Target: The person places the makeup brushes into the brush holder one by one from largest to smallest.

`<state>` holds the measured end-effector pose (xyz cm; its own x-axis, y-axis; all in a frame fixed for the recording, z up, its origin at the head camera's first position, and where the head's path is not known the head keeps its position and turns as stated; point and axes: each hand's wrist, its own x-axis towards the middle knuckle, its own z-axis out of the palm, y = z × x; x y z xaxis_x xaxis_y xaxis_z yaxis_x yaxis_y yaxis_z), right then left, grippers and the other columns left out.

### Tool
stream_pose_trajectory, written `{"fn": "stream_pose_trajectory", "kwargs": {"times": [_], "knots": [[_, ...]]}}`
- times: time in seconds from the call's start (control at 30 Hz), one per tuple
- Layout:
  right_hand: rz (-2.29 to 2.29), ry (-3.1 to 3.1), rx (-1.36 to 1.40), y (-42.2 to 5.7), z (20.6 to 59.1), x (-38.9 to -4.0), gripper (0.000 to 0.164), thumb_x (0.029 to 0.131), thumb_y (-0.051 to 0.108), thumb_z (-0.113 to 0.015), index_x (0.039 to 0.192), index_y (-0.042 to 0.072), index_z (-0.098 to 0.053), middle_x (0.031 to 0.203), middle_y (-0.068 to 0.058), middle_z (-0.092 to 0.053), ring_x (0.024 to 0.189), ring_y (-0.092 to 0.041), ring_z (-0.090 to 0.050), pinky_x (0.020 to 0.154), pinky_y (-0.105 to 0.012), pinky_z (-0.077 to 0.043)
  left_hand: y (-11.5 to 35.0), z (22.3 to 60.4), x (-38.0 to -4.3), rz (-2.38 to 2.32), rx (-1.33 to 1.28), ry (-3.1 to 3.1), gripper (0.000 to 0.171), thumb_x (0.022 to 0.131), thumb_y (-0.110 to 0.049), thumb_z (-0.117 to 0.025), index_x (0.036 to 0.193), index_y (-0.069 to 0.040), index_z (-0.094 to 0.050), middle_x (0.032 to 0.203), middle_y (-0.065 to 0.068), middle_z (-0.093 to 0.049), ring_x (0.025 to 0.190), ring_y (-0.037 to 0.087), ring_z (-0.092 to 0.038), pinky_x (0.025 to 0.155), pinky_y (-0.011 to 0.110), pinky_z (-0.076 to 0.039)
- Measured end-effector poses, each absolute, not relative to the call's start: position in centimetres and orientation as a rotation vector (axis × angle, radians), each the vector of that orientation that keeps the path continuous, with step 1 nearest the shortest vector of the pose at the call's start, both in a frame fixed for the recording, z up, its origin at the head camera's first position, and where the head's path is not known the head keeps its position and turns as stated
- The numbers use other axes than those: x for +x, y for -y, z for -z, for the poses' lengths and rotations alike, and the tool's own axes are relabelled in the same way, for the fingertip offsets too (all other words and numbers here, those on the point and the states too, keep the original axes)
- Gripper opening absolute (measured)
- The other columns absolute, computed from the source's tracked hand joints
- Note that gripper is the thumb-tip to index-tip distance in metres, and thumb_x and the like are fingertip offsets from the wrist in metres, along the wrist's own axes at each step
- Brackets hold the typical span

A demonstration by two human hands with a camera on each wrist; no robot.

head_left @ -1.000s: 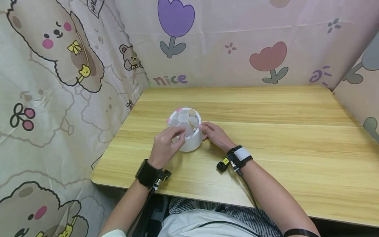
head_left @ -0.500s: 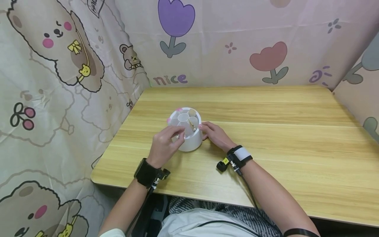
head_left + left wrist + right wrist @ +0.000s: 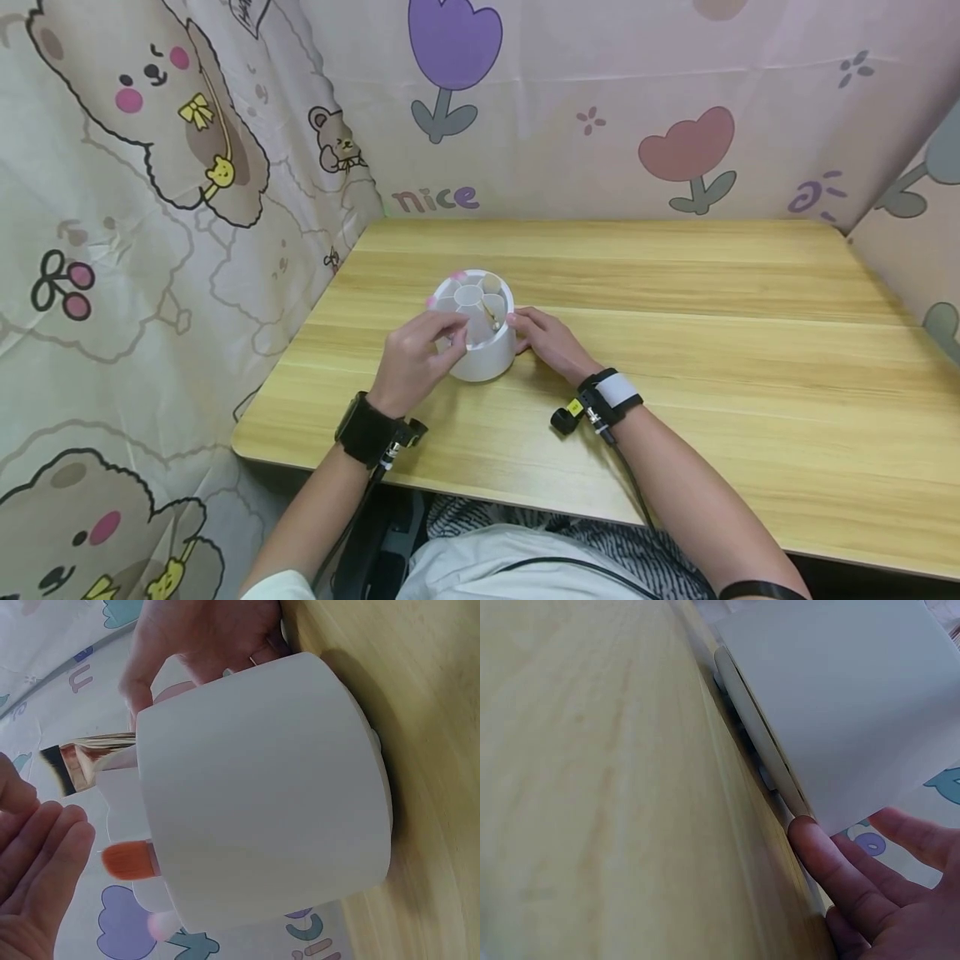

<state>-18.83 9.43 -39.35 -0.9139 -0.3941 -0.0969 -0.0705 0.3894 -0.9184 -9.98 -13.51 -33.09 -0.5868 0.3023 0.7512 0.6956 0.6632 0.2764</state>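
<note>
A round white makeup brush holder (image 3: pixel 486 364) with divided compartments stands upright on the table. My left hand (image 3: pixel 416 358) hovers at its near left rim, thumb and fingertips close together; the left wrist view shows the fingers nearly straight and nothing visible between them. My right hand (image 3: pixel 553 344) touches the holder's right side, thumb by the rim and a fingertip against the base edge. Above the rim, in the left wrist view, stick out a flat makeup brush (image 3: pixel 64 765) with dark-tipped bristles, an orange-bristled makeup brush (image 3: pixel 129 860) and a blurred pink tip (image 3: pixel 163 925).
The wooden table (image 3: pixel 712 358) stretches to the right of the holder. Behind it hangs a printed curtain (image 3: pixel 555 158), with another along the left side (image 3: pixel 172 333). Both wrists wear strapped cameras with cables.
My left hand has drifted slightly left relative to the holder. My right hand stays at the holder's side. The head view has shifted a little.
</note>
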Motion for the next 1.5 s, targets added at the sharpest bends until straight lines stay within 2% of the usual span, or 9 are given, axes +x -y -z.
{"fn": "stream_pose_trajectory", "kwargs": {"times": [0.33, 0.7, 0.97, 1.27, 1.5], "knots": [[1.533, -2.351, -0.411, -9.4, 39.4, -18.9, 0.061, 0.102, 0.065, -0.044, 0.145, 0.024, -0.057, 0.141, -0.009, -0.064, 0.104, -0.025, -0.072, 0.105, -0.038, -0.045, 13.7, 33.1, -10.2, 0.757, -0.783, 2.186, 0.016, 0.087, 0.000, -0.075, 0.103, 0.001, -0.075, 0.099, 0.017, -0.079, 0.088, 0.026, -0.078, 0.080, 0.030, -0.066], [1.560, -2.337, -0.400, -9.5, 39.4, -19.0, 0.064, 0.102, 0.067, -0.043, 0.146, 0.022, -0.055, 0.146, -0.011, -0.061, 0.108, -0.028, -0.073, 0.118, -0.051, -0.040, 14.0, 32.8, -10.6, 0.732, -0.798, 2.175, 0.015, 0.088, 0.000, -0.074, 0.103, 0.002, -0.075, 0.095, 0.016, -0.079, 0.082, 0.024, -0.077, 0.076, 0.030, -0.066], [1.629, -2.330, -0.298, -9.5, 39.5, -19.1, 0.067, 0.101, 0.068, -0.042, 0.142, 0.018, -0.058, 0.150, -0.011, -0.057, 0.097, -0.028, -0.076, 0.122, -0.052, -0.036, 14.8, 32.0, -11.2, 0.712, -0.804, 2.146, 0.013, 0.088, 0.000, -0.072, 0.101, 0.002, -0.075, 0.094, 0.016, -0.079, 0.083, 0.025, -0.078, 0.079, 0.031, -0.066], [1.645, -2.338, -0.182, -9.6, 39.0, -19.5, 0.079, 0.099, 0.073, -0.040, 0.152, 0.015, -0.049, 0.148, -0.009, -0.059, 0.092, -0.025, -0.078, 0.127, -0.053, -0.031, 16.0, 30.5, -12.6, 0.758, -0.759, 2.152, 0.016, 0.091, -0.003, -0.071, 0.105, 0.004, -0.075, 0.103, 0.020, -0.079, 0.091, 0.031, -0.079, 0.083, 0.037, -0.066], [1.710, -2.327, -0.089, -10.0, 38.5, -20.0, 0.079, 0.100, 0.071, -0.041, 0.150, 0.010, -0.049, 0.148, -0.014, -0.057, 0.098, -0.031, -0.077, 0.125, -0.053, -0.036, 16.4, 29.0, -13.8, 0.794, -0.678, 2.224, 0.018, 0.095, -0.008, -0.068, 0.109, 0.002, -0.074, 0.107, 0.020, -0.079, 0.096, 0.031, -0.079, 0.087, 0.039, -0.066]]}}
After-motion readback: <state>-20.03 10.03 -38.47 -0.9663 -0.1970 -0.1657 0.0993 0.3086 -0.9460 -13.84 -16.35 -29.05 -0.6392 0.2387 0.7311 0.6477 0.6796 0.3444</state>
